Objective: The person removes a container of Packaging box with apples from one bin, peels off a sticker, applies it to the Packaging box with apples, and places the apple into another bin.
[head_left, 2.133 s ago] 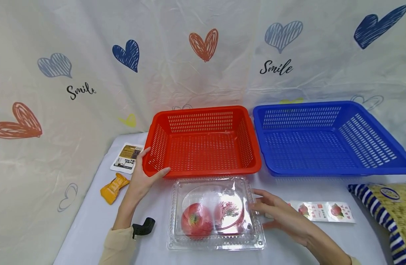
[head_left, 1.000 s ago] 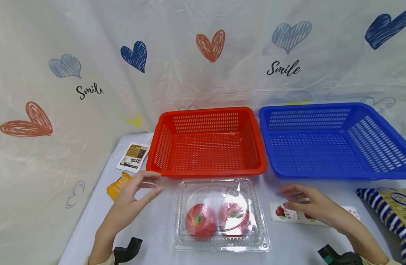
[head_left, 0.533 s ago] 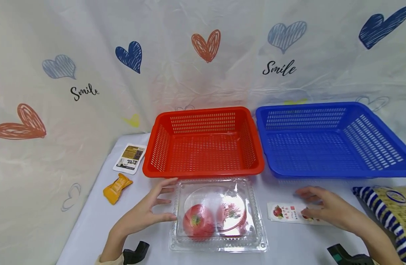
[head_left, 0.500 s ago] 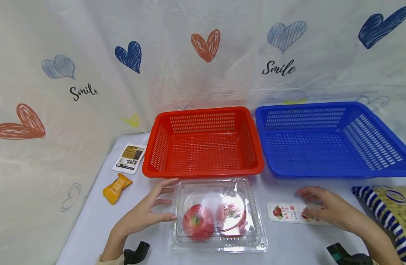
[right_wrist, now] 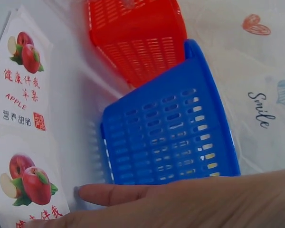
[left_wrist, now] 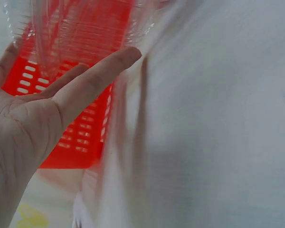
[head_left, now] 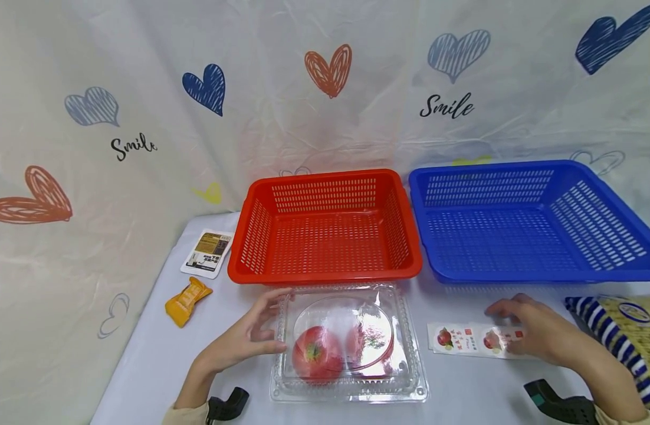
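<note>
A clear plastic clamshell box (head_left: 351,391) lies closed on the white-covered table, with a red apple (head_left: 317,355) and a second red apple (head_left: 368,345) inside. My left hand (head_left: 242,339) is at the box's left side, thumb and fingers spread along its edge. In the left wrist view the palm and straight fingers (left_wrist: 97,78) show beside the clear plastic. My right hand (head_left: 550,333) is over the right end of a strip of apple stickers (head_left: 468,339), its fingers loosely bent. Printed apples and red lettering show on the sticker strip (right_wrist: 26,114) in the right wrist view; the hand covers its end.
Behind the box stand a red basket (head_left: 325,277) and a blue basket (head_left: 521,274), side by side. A white packet (head_left: 207,254) and an orange-yellow wrapped snack (head_left: 188,302) lie left. A striped bag (head_left: 622,330) is at the right edge.
My left hand has left the red basket and come to the box's left side. My right hand has let go of the box's right side and moved right, over the sticker strip.
</note>
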`<action>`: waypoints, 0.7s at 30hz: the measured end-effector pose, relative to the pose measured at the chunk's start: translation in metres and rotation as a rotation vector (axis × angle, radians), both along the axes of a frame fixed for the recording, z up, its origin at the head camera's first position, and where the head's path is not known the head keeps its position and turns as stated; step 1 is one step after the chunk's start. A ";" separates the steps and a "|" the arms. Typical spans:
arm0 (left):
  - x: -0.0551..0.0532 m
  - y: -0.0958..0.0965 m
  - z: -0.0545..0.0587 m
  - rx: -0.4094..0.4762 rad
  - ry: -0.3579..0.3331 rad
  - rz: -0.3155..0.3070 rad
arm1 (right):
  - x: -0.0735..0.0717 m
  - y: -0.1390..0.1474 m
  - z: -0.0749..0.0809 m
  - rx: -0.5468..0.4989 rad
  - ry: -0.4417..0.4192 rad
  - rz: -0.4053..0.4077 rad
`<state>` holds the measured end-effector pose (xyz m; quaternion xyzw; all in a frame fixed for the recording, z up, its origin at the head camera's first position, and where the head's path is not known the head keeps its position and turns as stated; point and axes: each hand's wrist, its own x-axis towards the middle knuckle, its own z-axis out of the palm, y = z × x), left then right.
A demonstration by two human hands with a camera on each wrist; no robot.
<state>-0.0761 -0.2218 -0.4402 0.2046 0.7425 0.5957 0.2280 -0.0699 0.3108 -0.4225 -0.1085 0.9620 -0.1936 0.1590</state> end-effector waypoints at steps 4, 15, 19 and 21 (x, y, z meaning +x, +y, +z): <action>-0.002 0.002 -0.002 -0.008 -0.011 -0.003 | -0.002 0.001 0.000 0.023 -0.032 -0.004; -0.006 0.002 -0.003 0.000 -0.024 -0.022 | -0.010 0.003 -0.002 -0.017 -0.180 -0.045; -0.007 0.002 -0.003 -0.005 -0.024 -0.021 | -0.013 0.005 -0.002 -0.037 -0.233 -0.069; -0.007 0.001 -0.003 -0.001 -0.018 -0.024 | -0.014 0.005 -0.001 -0.032 -0.251 -0.084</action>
